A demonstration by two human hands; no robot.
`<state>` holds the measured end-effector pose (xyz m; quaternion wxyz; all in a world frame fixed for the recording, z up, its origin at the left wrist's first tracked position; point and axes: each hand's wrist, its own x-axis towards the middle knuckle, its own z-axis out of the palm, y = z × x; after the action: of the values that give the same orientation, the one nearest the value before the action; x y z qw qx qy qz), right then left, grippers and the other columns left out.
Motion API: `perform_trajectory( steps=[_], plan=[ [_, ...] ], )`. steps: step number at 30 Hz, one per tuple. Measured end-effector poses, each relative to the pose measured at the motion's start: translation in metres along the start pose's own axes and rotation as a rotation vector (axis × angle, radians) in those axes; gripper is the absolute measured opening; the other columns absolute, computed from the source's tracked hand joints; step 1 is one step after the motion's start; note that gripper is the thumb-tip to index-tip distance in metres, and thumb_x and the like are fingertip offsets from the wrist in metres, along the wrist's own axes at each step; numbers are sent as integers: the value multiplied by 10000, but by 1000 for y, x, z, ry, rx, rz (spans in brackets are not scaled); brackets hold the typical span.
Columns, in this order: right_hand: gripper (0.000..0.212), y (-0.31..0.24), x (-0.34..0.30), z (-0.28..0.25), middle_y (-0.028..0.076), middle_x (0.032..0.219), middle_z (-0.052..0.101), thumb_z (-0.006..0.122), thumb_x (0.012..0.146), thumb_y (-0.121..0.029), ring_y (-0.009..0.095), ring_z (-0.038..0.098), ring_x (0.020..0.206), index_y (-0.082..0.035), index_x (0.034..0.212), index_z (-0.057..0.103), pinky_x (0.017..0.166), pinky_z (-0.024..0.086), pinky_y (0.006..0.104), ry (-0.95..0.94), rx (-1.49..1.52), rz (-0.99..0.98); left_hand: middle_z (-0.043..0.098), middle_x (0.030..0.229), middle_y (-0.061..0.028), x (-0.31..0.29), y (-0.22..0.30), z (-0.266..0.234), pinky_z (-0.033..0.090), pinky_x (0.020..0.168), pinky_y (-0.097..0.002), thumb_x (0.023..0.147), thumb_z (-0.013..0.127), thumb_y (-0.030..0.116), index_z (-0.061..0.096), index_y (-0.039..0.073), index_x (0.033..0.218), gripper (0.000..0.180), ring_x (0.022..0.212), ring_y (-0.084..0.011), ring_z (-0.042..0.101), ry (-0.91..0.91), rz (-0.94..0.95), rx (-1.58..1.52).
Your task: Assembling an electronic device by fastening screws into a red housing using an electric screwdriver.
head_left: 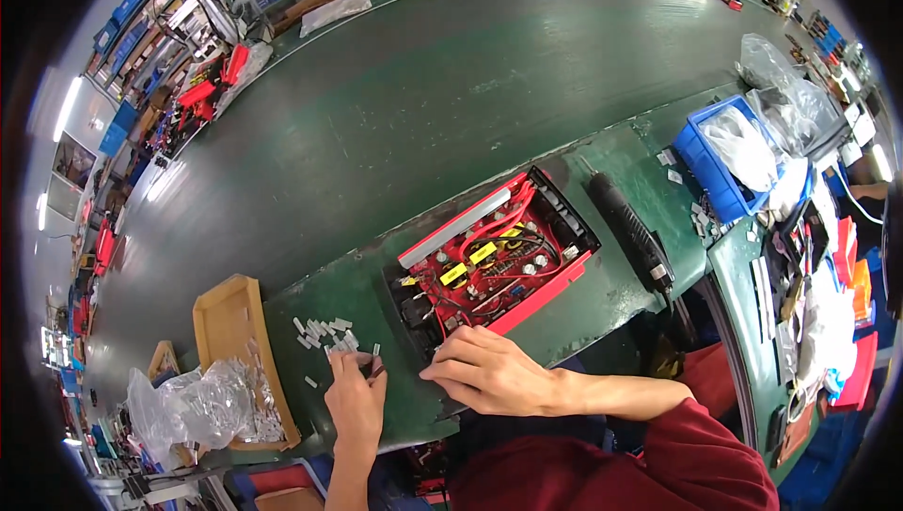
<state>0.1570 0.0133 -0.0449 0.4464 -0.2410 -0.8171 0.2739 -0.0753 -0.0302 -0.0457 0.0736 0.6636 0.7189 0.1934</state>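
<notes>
An opened electronic device (pixel 494 252) with a red housing, black end panels, red wiring and yellow-wrapped parts lies in front of me on the green bench. My right hand (pixel 494 372) is at its near left corner, fingers bent and fingertips close together; whatever they pinch is too small to make out. Left of it, my left hand (pixel 355 403) has its fingers curled beside a loose pile of small whitish, translucent pieces (pixel 320 330). One such piece (pixel 376 349) shows right by its fingertips, but I cannot tell whether it is gripped.
A black corded power screwdriver (pixel 630 229) lies right of the device. At the left, a cardboard tray (pixel 226 318) holds a clear plastic bag (pixel 198 407) and small pieces. A blue bin (pixel 710 167) with white bags stands at the right. Beyond the bench runs a wide green surface (pixel 423 106).
</notes>
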Motion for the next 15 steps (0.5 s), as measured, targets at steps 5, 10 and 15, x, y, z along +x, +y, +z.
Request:
perform_trajectory(
  steps=[5, 10, 15],
  plan=[
    [310, 0, 23, 16, 80, 1028, 605, 717, 801, -33, 268, 597, 893, -41, 1107, 665, 796, 510, 377, -59, -19, -15, 567, 937, -124, -1, -1, -4, 477, 579, -371, 856, 709, 28, 592, -22, 952, 159, 697, -287, 643, 112, 92, -147],
    [201, -5, 53, 23, 131, 1037, 584, 644, 888, -8, 351, 642, 901, 15, 1087, 633, 766, 529, 426, -145, 379, 58, 538, 902, -40, -14, 16, -36, 365, 532, -246, 916, 673, 42, 596, -29, 963, 115, 625, -96, 460, 14, -135, -503],
    [159, 10, 55, 11, 103, 997, 615, 649, 935, -48, 257, 678, 866, -9, 1082, 693, 708, 559, 352, -206, 522, 65, 542, 836, -5, -23, 25, -27, 309, 520, -199, 957, 639, 91, 619, -44, 977, 139, 615, -32, 417, -150, -334, -1026]
  ],
)
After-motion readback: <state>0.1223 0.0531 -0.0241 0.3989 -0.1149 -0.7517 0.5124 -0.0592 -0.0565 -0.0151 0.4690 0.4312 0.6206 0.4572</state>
